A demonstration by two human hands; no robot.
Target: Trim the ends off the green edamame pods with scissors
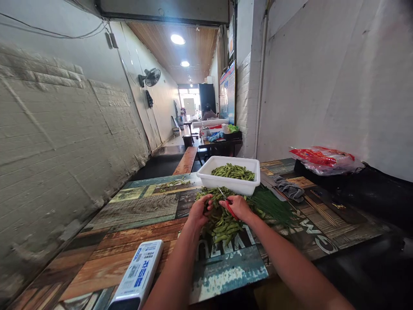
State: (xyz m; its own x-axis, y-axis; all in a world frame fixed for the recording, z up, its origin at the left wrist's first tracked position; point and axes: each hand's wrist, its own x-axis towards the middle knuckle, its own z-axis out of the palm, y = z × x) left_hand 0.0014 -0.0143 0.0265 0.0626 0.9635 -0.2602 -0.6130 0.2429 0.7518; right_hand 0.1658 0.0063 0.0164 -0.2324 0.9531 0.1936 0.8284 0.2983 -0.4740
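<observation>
Gripping red-handled scissors (230, 210), a person's right hand (240, 208) works over a heap of green pods (224, 230) on a plank-patterned surface (145, 206), the fingers closed around the handles and the blades aimed toward eleven o'clock, an angle that likely leaves the wrist straight and the tips in view. Across from it, at ten o'clock on the heap, the left hand (199, 209) faces the scissors, its fingers curled in toward the thumb; whether they pinch a pod or a stem cannot be told. The heap lies directly in front of the person, apparently so both hands reach it without stretching. Just beyond, at twelve o'clock, a white tub (243, 186) holds another batch of pods (232, 171), close enough, it seems, for a short reach. Loose green scraps (174, 184) lie at ten o'clock, apart from the heap. Dark green stalks (272, 206) spread at three o'clock, with a grey cloth (288, 188) past them at two. A white printed box (138, 271) sits at eight o'clock, probably out of the hands' way.
</observation>
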